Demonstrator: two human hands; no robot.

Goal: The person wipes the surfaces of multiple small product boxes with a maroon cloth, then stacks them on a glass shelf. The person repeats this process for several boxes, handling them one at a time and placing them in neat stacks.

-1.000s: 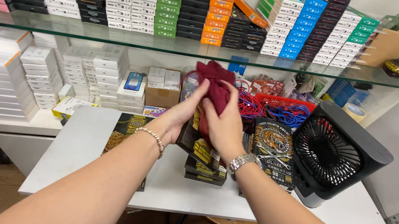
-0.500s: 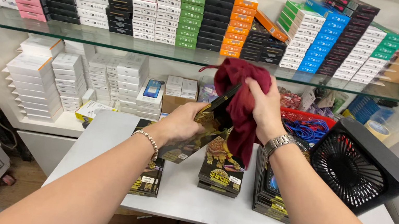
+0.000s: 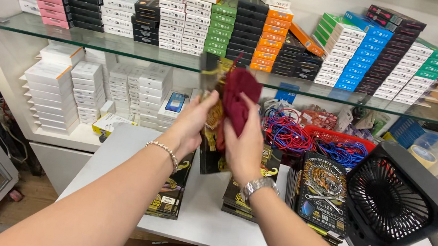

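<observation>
My left hand [image 3: 191, 124] holds a black and gold flat package [image 3: 208, 153] upright above the white table [image 3: 204, 219]. My right hand [image 3: 243, 144] presses a dark red cloth [image 3: 237, 99] against the package's face. A bracelet is on my left wrist and a metal watch on my right. Below my hands lie more black and gold packages: one pile [image 3: 171, 191] to the left, one [image 3: 236, 198] under my right wrist, and a taller stack [image 3: 323, 193] to the right.
A black box fan [image 3: 397, 204] stands at the table's right. A red basket [image 3: 337, 146] of coloured cables sits behind the packages. A glass shelf [image 3: 126, 48] above carries rows of small coloured boxes. White boxes [image 3: 62, 88] are stacked at the left.
My hands have lifted the package and cloth a little higher and left, and the cloth has shifted on the package's face. The view has swung slightly.
</observation>
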